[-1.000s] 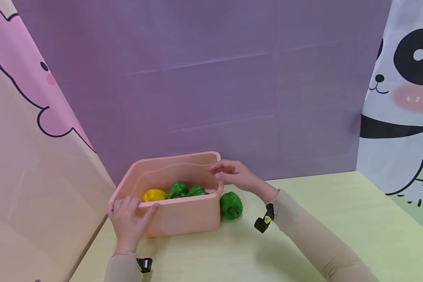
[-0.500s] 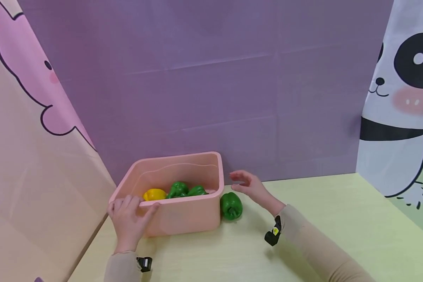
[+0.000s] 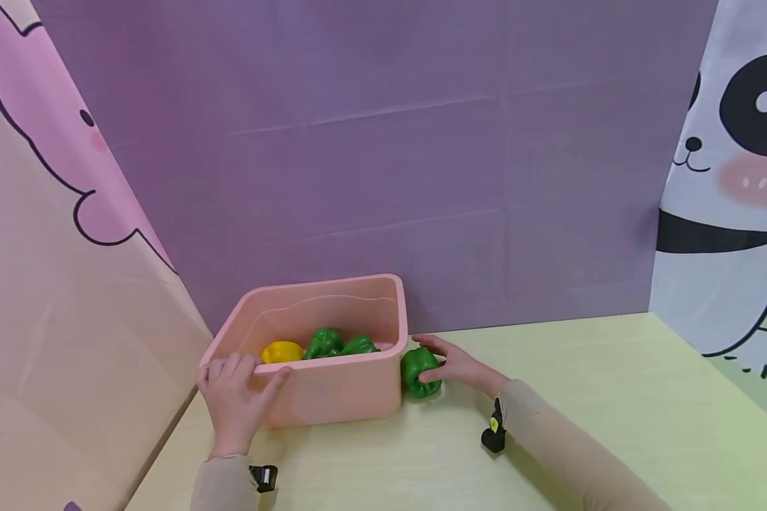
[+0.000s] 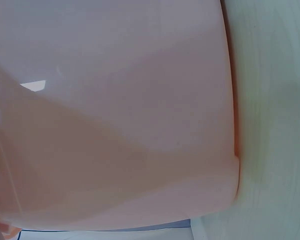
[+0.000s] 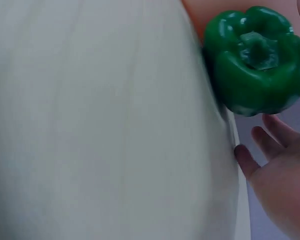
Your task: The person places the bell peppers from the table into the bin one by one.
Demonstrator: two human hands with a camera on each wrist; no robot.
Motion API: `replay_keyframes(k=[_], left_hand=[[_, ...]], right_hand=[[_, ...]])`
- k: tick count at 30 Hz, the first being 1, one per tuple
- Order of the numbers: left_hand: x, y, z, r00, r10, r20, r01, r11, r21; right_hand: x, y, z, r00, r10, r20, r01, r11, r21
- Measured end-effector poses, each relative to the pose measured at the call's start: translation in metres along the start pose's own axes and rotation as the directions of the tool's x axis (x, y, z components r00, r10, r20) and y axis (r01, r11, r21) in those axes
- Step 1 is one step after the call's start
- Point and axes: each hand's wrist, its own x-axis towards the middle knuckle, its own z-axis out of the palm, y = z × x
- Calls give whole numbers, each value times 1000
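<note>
A pink plastic bin (image 3: 339, 394) stands on the table against the back wall. My left hand (image 3: 233, 401) grips its front left rim, fingers over the edge and thumb along the outer face. Inside lie a yellow bell pepper (image 3: 282, 353) and green bell peppers (image 3: 324, 343), partly hidden by the front wall. Another green bell pepper (image 3: 415, 365) rests on the table right beside the bin's right side. Around it reaches my right hand (image 3: 466, 370), fingers spread behind and thumb in front. In the right wrist view the fingers (image 5: 247, 160) extend beside the pepper without closing round it.
A purple cloth wall (image 3: 371, 156) rises close behind the bin. On the left is a wall with a pink cartoon animal (image 3: 45, 128), and on the right one with a panda (image 3: 729, 191). The pale table (image 3: 569, 369) extends to the right.
My right hand has drawn back from over the bin's right rim, moved right, then lowered to the green bell pepper outside. My left hand keeps its grip on the bin.
</note>
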Motion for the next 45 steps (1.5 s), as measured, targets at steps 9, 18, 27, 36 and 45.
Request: replay_keyframes(k=[9, 18, 27, 36, 45], left_hand=[[2, 2, 1, 1000, 1, -10, -1, 1000, -10], [2, 3, 1, 1000, 5, -15, -5, 1000, -18], [1, 4, 1, 1000, 16, -17, -16, 1000, -16], [0, 3, 1, 1000, 10, 4, -10, 1000, -15], [0, 0, 0, 1000, 1, 13, -1, 1000, -5]], right_hand=[[4, -7, 8, 999, 36, 7, -36, 997, -65], [9, -3, 19, 998, 29, -51, -33, 996, -78], [7, -5, 22, 996, 49, -78, -58, 991, -123], [-1, 0, 20, 998, 20, -64, -31, 983, -183], [-14, 2, 9, 998, 4, -68, -18, 977, -214]])
